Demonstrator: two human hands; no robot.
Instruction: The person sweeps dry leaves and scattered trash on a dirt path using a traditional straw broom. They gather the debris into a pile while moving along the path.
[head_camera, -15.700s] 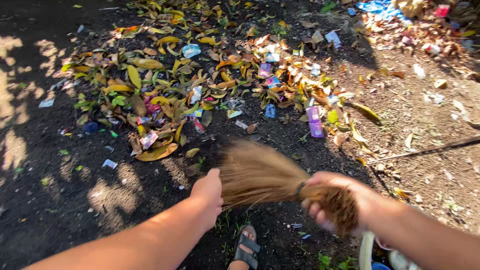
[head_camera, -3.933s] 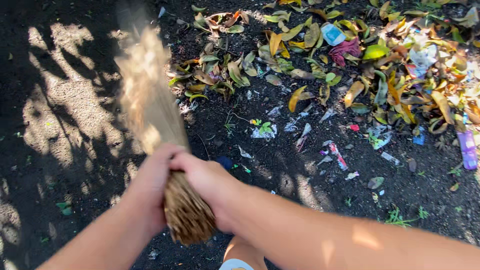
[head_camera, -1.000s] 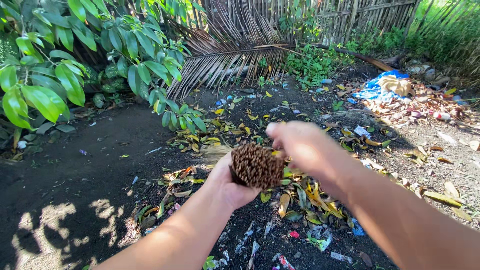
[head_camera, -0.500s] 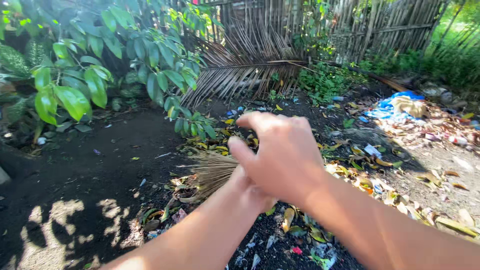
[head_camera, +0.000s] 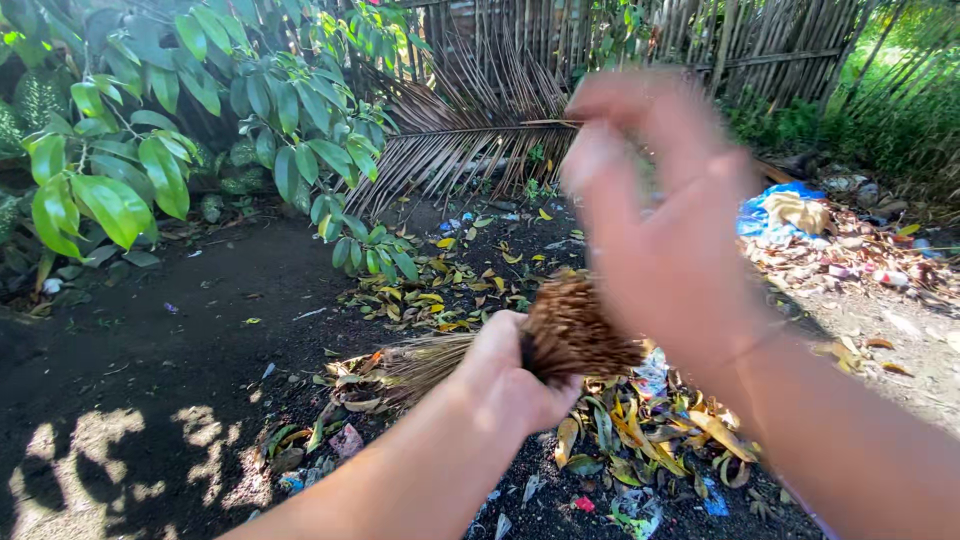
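Head view: the stick broom (head_camera: 500, 350) is gripped near its bound butt end by the left hand (head_camera: 515, 375), fingers closed round the bundle, bristles pointing left and low over the dark soil (head_camera: 180, 330). Compared with half a second ago, the right hand (head_camera: 665, 215) is now lifted off the broom and raised toward the camera, fingers spread and holding nothing; the butt end is thereby exposed. The right hand is heavily motion-blurred, so finger detail cannot be resolved. The bristle tips are lost among fallen leaves (head_camera: 640, 440). A litter pile (head_camera: 840, 235) is noted at right, before the bamboo fence (head_camera: 740, 40).
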